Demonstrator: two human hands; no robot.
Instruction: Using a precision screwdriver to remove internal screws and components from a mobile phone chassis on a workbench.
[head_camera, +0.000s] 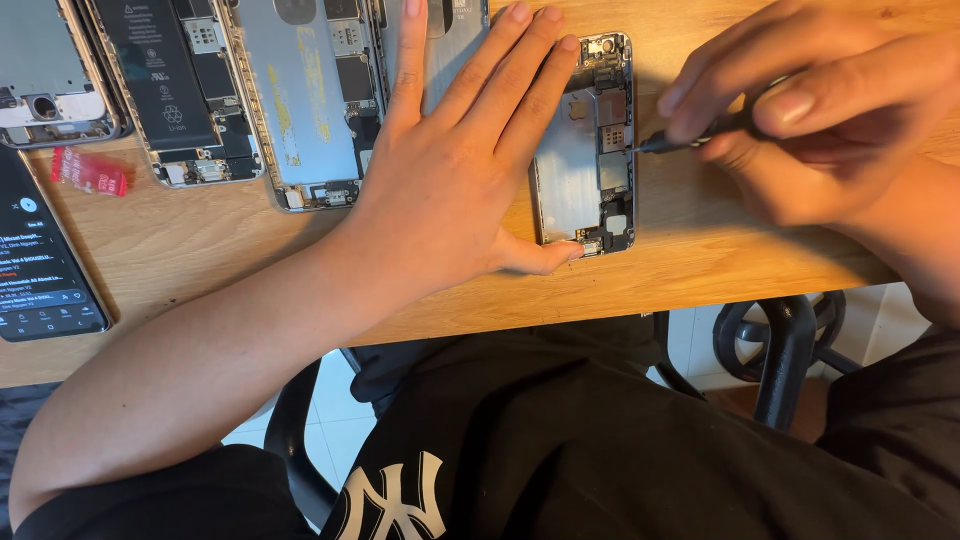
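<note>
Along the far edge of the wooden desk (200, 250) lie three other opened phone shells: a silver one (50, 70) at far left with a round camera hole, one (175, 85) holding a long black battery, and a pale blue-grey one (305, 100) with bare metal inside. A small red tab (90, 172) lies near the first. At the left edge a dark phone (45, 265) shows a lit screen. Below the desk, a black chair base (785, 345) stands on white floor tiles (690, 335).

On the counter (200, 250) lie four opened phone housings (585, 140) (305, 100) (175, 90) (50, 70), one lit phone (40, 260), one red tab (90, 172) and one screwdriver (690, 135), with two hands (450, 170) (810, 120) at work.
</note>
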